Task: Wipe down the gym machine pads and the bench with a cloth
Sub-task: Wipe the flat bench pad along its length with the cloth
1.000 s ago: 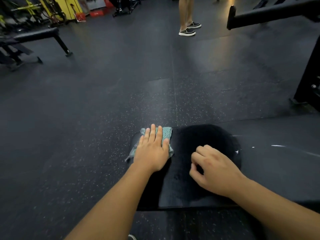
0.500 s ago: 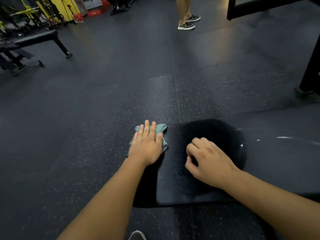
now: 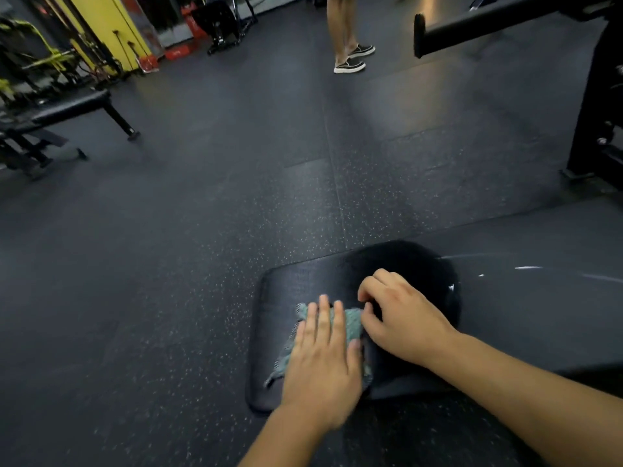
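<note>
A black padded bench (image 3: 279, 291) lies low in front of me, its end at the lower middle of the view. A teal cloth (image 3: 352, 323) is spread on the pad. My left hand (image 3: 323, 362) presses flat on the cloth with straight fingers and covers most of it. Just to the right, my right hand (image 3: 401, 318) rests on the pad with curled fingers and holds nothing that I can see. A dark shadow covers the pad under that hand.
Speckled black rubber floor surrounds the bench. Another black bench (image 3: 64, 111) stands at the far left, with yellow machines behind it. A person's legs and shoes (image 3: 349, 64) are at the top middle. A black machine arm (image 3: 472, 26) and frame (image 3: 600, 129) stand at the right.
My left hand has slid the cloth from the pad's far left corner toward me and to the right, close to my right hand. The right hand has stayed where it was on the pad.
</note>
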Motion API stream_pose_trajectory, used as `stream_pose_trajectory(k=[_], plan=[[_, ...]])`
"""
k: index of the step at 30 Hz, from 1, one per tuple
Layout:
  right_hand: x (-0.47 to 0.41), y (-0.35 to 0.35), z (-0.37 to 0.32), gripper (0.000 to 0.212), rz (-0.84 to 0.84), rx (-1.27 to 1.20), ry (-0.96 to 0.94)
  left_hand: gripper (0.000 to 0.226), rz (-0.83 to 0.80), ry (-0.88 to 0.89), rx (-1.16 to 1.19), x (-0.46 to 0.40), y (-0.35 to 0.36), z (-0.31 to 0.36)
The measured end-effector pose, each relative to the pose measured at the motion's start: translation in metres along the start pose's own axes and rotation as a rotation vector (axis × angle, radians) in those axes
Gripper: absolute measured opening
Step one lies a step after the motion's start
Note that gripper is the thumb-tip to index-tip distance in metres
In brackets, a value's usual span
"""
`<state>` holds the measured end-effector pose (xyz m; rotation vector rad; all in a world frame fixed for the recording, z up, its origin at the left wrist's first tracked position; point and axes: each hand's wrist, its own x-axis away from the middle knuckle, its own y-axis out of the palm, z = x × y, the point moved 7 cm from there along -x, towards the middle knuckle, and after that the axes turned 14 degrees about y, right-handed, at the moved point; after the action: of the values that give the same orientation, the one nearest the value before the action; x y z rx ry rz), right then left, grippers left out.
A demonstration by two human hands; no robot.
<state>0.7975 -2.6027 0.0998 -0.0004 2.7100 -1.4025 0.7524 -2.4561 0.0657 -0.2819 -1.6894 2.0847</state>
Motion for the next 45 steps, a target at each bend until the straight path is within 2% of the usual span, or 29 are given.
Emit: stream_pose_trajectory(k=[4,6,9,11,13,16,18,22,24,28,30,34,39,45], plan=[[0.006,-0.022,0.017,0.016,0.135,-0.057,0.053,0.078,-0.085,0.315,-0.080,-0.069,0.012,0.075],[0.008,-0.038,0.036,0.016,0.176,-0.039,0.104,0.080,-0.105,0.408,-0.085,-0.087,0.012,0.097],[0.016,-0.055,0.058,0.015,0.151,-0.031,0.177,0.066,-0.102,0.503,0.108,-0.090,-0.003,0.096],[0.022,-0.056,0.053,0.019,0.134,-0.005,0.113,0.052,-0.041,0.537,0.119,-0.083,-0.023,0.074],[0.026,-0.040,0.039,0.031,0.082,0.070,0.017,0.044,0.099,0.457,0.106,-0.073,-0.043,0.035],[0.020,-0.001,0.025,0.058,-0.072,0.244,0.017,0.038,0.267,0.200,0.124,-0.059,-0.054,-0.026],[0.013,0.018,0.023,0.064,-0.159,0.332,0.048,0.045,0.230,0.125,0.114,-0.056,-0.042,-0.043],[0.007,0.023,0.027,0.066,-0.209,0.414,0.087,0.073,0.172,0.134,0.059,-0.060,-0.018,-0.045],[0.009,0.016,0.037,0.071,-0.196,0.396,0.164,0.073,0.174,0.130,0.042,-0.059,-0.013,-0.047],[0.022,-0.016,0.070,0.091,-0.049,0.440,0.374,0.070,0.174,0.129,0.019,-0.059,-0.013,-0.047],[0.030,-0.021,0.079,0.097,-0.070,0.475,0.462,0.070,0.169,0.123,0.008,-0.061,-0.013,-0.048],[0.030,-0.018,0.082,0.091,-0.150,0.449,0.486,0.072,0.161,0.122,-0.007,-0.060,-0.011,-0.046],[-0.019,-0.018,0.095,0.075,-0.129,0.414,0.390,0.070,0.166,0.125,0.011,-0.060,-0.013,-0.043],[-0.068,-0.021,0.102,0.073,-0.096,0.463,0.370,0.071,0.176,0.128,0.010,-0.062,-0.014,-0.043]])
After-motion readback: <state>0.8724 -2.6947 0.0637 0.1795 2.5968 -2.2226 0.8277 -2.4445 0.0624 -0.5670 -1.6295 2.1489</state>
